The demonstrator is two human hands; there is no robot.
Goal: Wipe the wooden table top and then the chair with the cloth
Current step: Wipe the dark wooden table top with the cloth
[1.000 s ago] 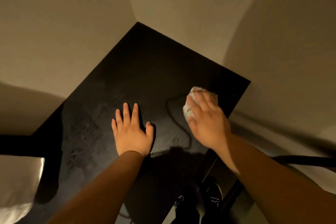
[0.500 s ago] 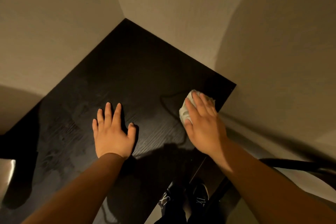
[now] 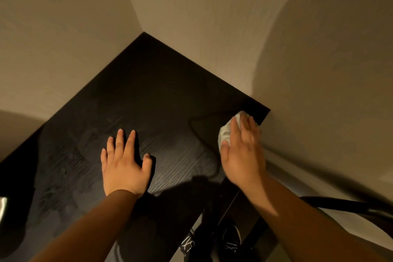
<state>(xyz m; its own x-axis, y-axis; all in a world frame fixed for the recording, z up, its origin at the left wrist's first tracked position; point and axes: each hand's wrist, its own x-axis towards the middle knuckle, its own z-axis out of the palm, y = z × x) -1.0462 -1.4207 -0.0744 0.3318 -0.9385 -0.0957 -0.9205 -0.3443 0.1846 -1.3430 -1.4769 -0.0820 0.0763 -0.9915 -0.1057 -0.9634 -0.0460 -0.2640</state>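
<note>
The dark wooden table top [image 3: 148, 91] fills a corner between two pale walls. My left hand [image 3: 123, 166] lies flat on it near the front, fingers spread. A wadded white cloth [image 3: 225, 132] sits near the table's right edge, close to the far right corner. My right hand [image 3: 242, 151] presses down on it with fairly straight fingers and covers most of it. A black curved bar [image 3: 340, 206], possibly the chair, shows low at the right.
Walls [image 3: 212, 38] close the table in at the back and left. A thin dark curved line [image 3: 195, 130] runs on the table left of the cloth. My black shoes [image 3: 229, 240] stand below the table's front edge. A pale object [image 3: 2, 208] peeks in at the left border.
My right hand has slid the cloth further along the right edge toward the far corner. My left hand stays flat on the table. The view has shifted a little.
</note>
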